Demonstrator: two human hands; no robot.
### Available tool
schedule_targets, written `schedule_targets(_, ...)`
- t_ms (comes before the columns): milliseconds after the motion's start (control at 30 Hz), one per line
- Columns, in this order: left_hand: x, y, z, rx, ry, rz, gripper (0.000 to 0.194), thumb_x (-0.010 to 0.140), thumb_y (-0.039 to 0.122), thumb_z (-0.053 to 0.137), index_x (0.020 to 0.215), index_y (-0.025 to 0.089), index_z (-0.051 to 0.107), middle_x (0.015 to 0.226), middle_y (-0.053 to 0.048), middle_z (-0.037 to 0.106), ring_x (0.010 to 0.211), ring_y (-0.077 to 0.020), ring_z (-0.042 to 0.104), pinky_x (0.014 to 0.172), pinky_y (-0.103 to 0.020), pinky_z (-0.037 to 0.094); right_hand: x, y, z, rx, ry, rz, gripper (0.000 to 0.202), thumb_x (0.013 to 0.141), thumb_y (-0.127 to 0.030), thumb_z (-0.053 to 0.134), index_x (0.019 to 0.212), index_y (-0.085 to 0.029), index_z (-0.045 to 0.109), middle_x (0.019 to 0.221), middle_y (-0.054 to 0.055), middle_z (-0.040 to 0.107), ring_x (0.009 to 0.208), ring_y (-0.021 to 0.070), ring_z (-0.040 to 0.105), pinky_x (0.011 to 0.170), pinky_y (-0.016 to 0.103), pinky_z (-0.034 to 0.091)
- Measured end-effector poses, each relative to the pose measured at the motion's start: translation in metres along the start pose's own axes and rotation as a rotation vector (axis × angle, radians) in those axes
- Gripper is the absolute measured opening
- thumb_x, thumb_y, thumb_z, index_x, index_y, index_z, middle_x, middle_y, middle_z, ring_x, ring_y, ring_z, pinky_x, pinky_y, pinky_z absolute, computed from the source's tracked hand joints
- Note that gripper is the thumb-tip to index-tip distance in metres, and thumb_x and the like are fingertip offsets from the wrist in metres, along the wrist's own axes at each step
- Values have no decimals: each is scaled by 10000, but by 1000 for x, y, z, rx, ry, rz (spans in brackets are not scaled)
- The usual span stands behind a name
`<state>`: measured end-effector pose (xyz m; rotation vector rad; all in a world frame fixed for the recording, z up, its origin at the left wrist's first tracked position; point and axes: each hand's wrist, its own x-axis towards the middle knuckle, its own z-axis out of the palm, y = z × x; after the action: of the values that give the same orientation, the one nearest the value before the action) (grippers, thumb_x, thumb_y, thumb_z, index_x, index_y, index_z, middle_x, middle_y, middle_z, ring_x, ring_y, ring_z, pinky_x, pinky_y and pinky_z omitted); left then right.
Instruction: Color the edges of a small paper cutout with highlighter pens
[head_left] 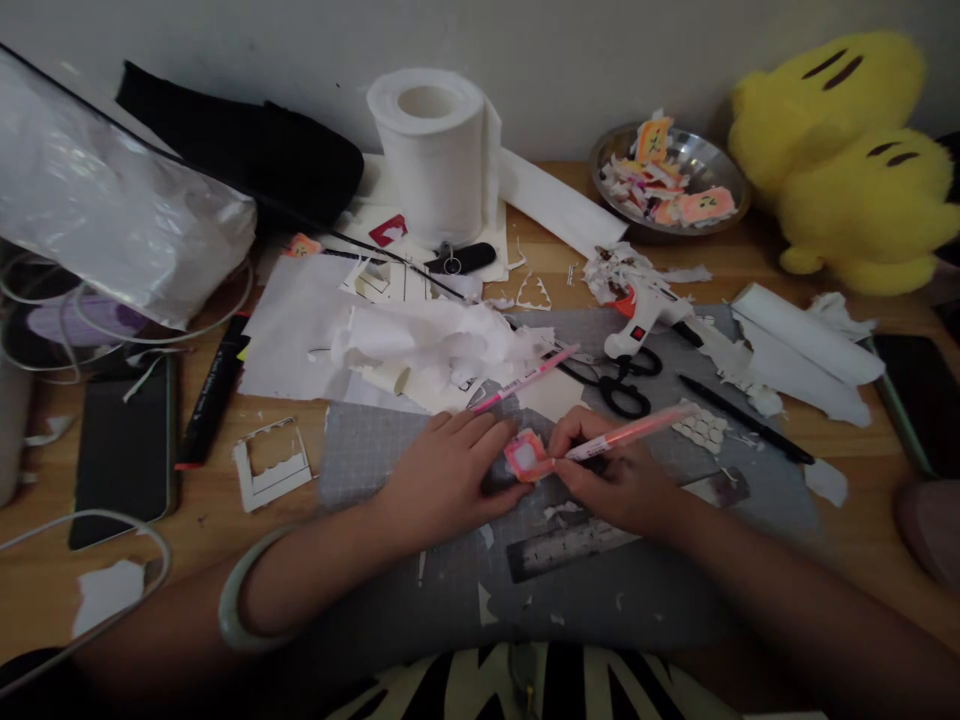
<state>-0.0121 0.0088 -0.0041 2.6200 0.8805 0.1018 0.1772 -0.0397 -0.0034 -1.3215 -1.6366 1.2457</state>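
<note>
A small paper cutout (527, 455) with a pink and orange border and a pale middle lies on the grey cutting mat (420, 590). My left hand (454, 470) holds it at its left side, between thumb and index finger. A salmon-pink marker (630, 430) is gripped in my right hand (619, 485), its tip at the cutout's lower right edge. A second pink marker (525, 378) lies just beyond my left fingers. Black-handled scissors (626, 395) rest behind my right hand. Partly under the right forearm is a ruler (570, 545).
A glue gun (637, 310) and a black pen (742, 418) lie to the right. Behind stand a toilet roll (427, 150) and a metal bowl (712, 160) of paper scraps. Yellow plush toys (847, 170) sit at far right. A phone (124, 450) and black marker (214, 395) are left.
</note>
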Motion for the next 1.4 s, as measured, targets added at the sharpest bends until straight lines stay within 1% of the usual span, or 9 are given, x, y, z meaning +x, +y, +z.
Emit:
schedule_targets(200,-1,0,1,1,15,7,362,788,463,467,979,160,516,934,-76,600,895,-248,541,738,-377,420,0,-2,-1,4,8,-4,66,706,-142,481,698,-196,444,610,-38,443,544,95,397,483,217,325)
schedule_targets(467,0,1,-1,5,23,3,374,777,463,483,996,161,517,930,-84,602,905,-242,547,746,-367,426,-1,-3,-5,-8,220,18,82,664,-139,467,620,-199,432,529,-47,389,477,90,348,424,214,276)
schedule_targets(633,0,1,-1,-3,29,7,370,785,452,473,1002,155,516,952,-89,604,915,-250,545,756,-384,429,-2,-4,-4,1,134,30,72,654,-146,478,632,-201,436,526,-49,398,465,88,347,412,211,279)
schedule_targets(733,-1,2,-1,-7,26,1,374,786,449,471,1015,155,512,965,-89,602,924,-250,541,766,-387,429,0,-5,-6,-28,203,48,77,648,-147,479,622,-202,432,510,-51,391,460,90,349,411,213,280)
schedule_targets(833,-1,2,-1,-8,15,0,368,788,443,471,1015,156,509,955,-83,601,915,-251,542,765,-388,429,2,-5,-7,-11,287,19,78,652,-151,479,621,-203,430,530,-46,408,478,94,370,433,217,303)
schedule_targets(1000,0,1,-1,-10,9,3,356,786,433,473,1006,155,510,949,-82,599,906,-249,540,760,-385,427,3,-4,-7,-43,216,16,91,663,-148,496,618,-202,438,527,-46,409,476,95,371,428,216,296)
schedule_targets(1167,0,1,-1,-14,7,-4,341,785,422,472,1002,162,512,947,-77,601,905,-243,541,762,-382,426,2,-4,-6,-93,321,-25,68,729,-145,478,708,-207,459,612,-34,466,537,101,425,481,221,345)
schedule_targets(1300,-1,1,-1,-20,16,0,348,782,415,473,1012,157,516,965,-83,599,920,-246,535,774,-388,423,2,-3,-5,-79,286,-14,97,705,-140,486,656,-208,437,567,-39,431,511,102,403,457,221,328)
schedule_targets(1400,-1,1,-1,-26,12,-3,349,782,408,473,1017,154,516,963,-83,599,916,-245,535,772,-389,423,2,-3,-4,-121,292,-11,89,724,-141,494,684,-211,455,581,-35,449,524,105,419,465,222,336)
